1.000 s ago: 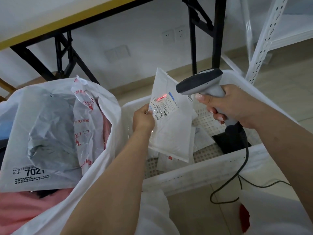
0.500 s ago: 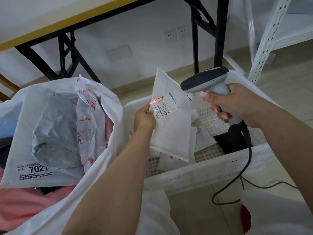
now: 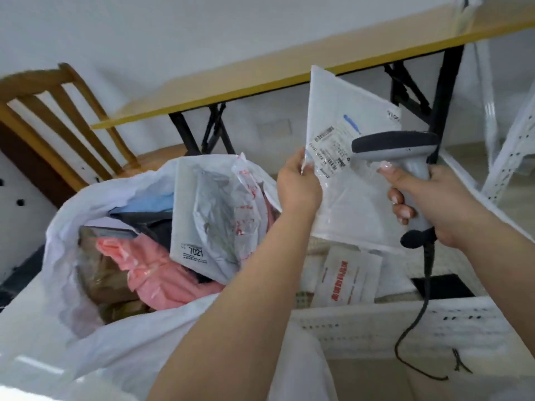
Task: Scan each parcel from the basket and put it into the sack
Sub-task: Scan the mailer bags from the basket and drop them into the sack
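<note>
My left hand (image 3: 299, 188) pinches the left edge of a flat white parcel (image 3: 344, 198) with a barcode label, holding it upright above the white perforated basket (image 3: 405, 325). My right hand (image 3: 434, 201) grips a grey barcode scanner (image 3: 396, 146) whose head sits just in front of the label. No red scan line shows on the label. More flat white parcels (image 3: 347, 282) lie in the basket. The white sack (image 3: 121, 328) stands open at the left and holds several parcels, among them a pink one (image 3: 156, 273) and a grey one marked 7021 (image 3: 208, 215).
A yellow-edged folding table (image 3: 260, 82) with black legs stands behind. A wooden chair (image 3: 58, 120) is at the back left. White metal shelving (image 3: 512, 146) rises at the right. The scanner's black cable (image 3: 414, 322) hangs over the basket's front wall.
The view has tilted up and swung left. The parcel has been lifted higher over the basket. The red scan line seen on the label earlier is gone.
</note>
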The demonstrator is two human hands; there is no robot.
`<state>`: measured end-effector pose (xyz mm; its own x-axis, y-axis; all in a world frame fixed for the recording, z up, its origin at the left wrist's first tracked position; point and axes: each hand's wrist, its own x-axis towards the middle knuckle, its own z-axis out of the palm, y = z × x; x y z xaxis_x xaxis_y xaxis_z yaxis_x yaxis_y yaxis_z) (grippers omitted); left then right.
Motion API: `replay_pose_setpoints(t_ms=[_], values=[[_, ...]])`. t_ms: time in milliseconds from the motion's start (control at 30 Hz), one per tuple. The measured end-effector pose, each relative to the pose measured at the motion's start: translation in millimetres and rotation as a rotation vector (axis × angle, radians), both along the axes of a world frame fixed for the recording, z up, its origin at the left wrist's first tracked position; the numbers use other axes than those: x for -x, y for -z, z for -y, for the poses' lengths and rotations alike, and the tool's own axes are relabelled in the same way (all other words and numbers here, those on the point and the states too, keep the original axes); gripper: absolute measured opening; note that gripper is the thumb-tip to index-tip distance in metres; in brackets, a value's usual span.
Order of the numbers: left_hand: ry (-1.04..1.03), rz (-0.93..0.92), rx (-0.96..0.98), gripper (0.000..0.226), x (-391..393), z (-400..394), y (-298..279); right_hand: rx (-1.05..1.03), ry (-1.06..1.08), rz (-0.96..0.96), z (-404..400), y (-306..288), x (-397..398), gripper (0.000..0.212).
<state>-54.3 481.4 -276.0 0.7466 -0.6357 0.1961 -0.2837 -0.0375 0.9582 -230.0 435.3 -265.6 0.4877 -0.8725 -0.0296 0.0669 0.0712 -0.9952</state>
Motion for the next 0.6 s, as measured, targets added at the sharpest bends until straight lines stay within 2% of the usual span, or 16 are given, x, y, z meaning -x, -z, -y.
replay_pose_setpoints(t_ms=[200, 300, 400, 500, 533, 600], values=[[-0.195, 0.129, 0.161, 0.037, -86, -97, -117, 0.138, -0.134, 0.045, -53, -81, -52, 0.033], [-0.322, 0.132, 0.106, 0.043, -137, -153, -145, 0.176, -0.183, 0.047, -81, -105, -79, 0.030], [-0.413, 0.196, -0.163, 0.051, -169, -204, -145, 0.206, -0.239, 0.011, -103, -113, -103, 0.034], [-0.508, 0.296, -0.731, 0.051, -176, -228, -122, 0.209, -0.279, -0.020, -114, -111, -120, 0.036], [-0.502, 0.358, -0.840, 0.054, -171, -230, -115, 0.206, -0.288, -0.030, -117, -109, -123, 0.036], [-0.364, 0.528, -0.809, 0.067, -167, -219, -101, 0.180, -0.289, -0.036, -120, -104, -128, 0.035]])
